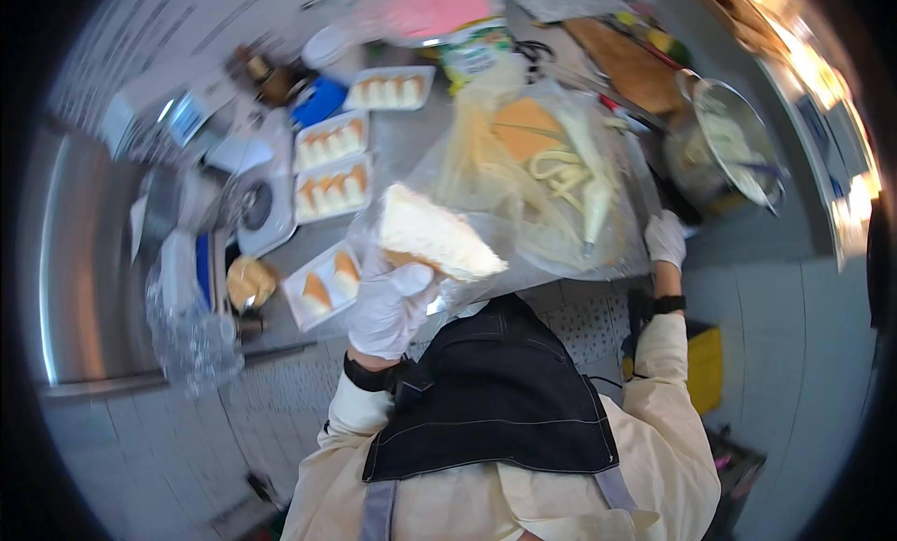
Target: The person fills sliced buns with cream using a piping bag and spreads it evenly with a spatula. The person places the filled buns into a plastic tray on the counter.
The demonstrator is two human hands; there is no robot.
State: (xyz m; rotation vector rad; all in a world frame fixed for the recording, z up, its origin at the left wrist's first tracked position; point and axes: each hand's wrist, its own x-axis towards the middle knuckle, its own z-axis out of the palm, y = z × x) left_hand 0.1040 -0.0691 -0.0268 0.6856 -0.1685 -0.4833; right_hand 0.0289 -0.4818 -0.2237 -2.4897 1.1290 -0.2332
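Note:
My left hand (392, 306), in a white glove, holds up a piece of sponge cake (438, 236) with a thick layer of white cream facing me. My right hand (664, 240), also gloved, is at the right front edge of the metal table, beside a dark, blurred object (676, 190); whether it grips that cannot be made out. Between the hands lies clear plastic sheeting (483, 183). On it are a flat piece of sponge (529, 127), pale strips (557, 173) and a piping bag (597, 197) with a metal tip.
Left of the cake, white trays (333, 194) hold cream-filled cake pieces; one front tray (298, 310) holds two. A kitchen scale (270, 218) stands beyond. At right is a steel mixing bowl (736, 145) with cream inside. Behind lie a wooden board (620, 64) and a long knife (596, 85).

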